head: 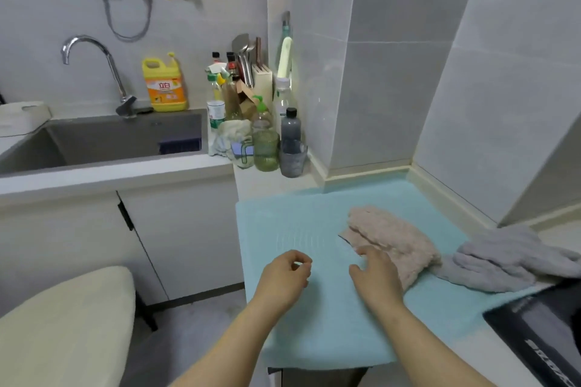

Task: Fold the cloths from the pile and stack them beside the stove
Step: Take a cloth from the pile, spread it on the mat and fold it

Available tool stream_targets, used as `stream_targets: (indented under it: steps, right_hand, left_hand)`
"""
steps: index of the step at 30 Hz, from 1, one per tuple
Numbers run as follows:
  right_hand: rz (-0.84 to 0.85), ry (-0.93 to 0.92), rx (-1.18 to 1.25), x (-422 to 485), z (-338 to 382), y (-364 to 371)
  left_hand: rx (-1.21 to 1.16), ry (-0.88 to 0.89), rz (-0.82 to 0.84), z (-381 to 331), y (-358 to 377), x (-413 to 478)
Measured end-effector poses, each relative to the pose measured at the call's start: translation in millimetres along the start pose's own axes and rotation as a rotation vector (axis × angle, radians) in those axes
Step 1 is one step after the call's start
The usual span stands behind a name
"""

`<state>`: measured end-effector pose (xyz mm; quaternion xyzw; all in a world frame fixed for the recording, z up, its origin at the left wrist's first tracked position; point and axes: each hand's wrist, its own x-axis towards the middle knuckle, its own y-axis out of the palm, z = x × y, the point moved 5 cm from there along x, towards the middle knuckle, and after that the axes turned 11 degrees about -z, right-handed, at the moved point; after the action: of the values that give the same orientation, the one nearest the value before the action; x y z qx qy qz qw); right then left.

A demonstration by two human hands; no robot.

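The pink cloth [393, 239] is lying in a loose, half-doubled heap a little right of centre in the frame, on the blue mat [283, 223] that is covering the counter. Just to its right and touching it, the grey cloth [503, 261] is sprawling crumpled toward the right edge. The black stove [540, 333] is showing in the lower right corner, near both.

Both cloths are looking to me like thick, fluffy towelling: light, quite limp, grippy rather than slippery, and nothing that rough handling would harm. A grab at the middle would probably only bunch the pink one up. Taking it by two corners, or along one edge, seems the better hold, so that it is hanging flat and can be spread on the mat. The dark-edged corner poking out at its left side seems a ready place to start.

The right hand [375, 273] is resting low in the middle of the frame, fingers loosely spread and nearly straight, touching the near left edge of the pink cloth without gripping it. The left hand [284, 276] is hovering just to the left of it over bare mat, fingers loosely curled, thumb close to the forefinger, and I am seeing nothing held between them.
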<state>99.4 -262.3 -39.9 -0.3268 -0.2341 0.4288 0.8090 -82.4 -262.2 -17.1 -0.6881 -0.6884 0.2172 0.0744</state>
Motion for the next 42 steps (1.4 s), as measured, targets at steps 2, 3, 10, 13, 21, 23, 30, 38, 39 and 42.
stream_targets:
  steps: [2,3,10,13,21,23,30,38,39,42]
  right_hand:
    - [-0.036,0.029,-0.032,29.6,0.6,18.0]
    - [-0.042,0.033,-0.036,42.3,1.9,27.1]
    - [-0.173,0.168,-0.305,94.1,-11.2,57.6]
    - [-0.326,0.261,-0.282,102.4,-15.3,62.1]
    - [-0.605,0.56,0.016,71.6,29.4,85.5]
    - [-0.628,0.597,0.079,62.8,41.5,93.1]
    - [-0.773,0.668,0.235,37.5,62.1,116.6]
    - [-0.901,0.49,-0.288,37.8,82.0,134.9]
    - [-0.917,0.473,-0.308,37.1,82.0,135.0]
    - [-0.93,0.437,-0.386,34.2,81.5,136.8]
  left_hand:
    - [-0.013,-0.014,0.032,-5.6,2.9,37.0]
    - [-0.026,-0.019,0.054,-8.1,5.5,53.8]
    - [0.056,0.06,0.249,-22.4,29.0,161.6]
    - [0.154,0.186,0.379,-24.8,40.9,200.7]
    - [0.231,0.374,0.757,-23.3,64.8,257.6]
    - [0.257,0.46,0.811,-21.2,71.1,262.4]
    - [0.243,0.781,0.816,-17.5,75.5,267.3]
    - [0.043,0.803,0.792,-13.6,54.5,267.1]
    - [-0.006,0.764,0.802,-13.6,53.8,268.1]
    - [-0.182,0.656,0.816,-12.5,51.0,269.4]
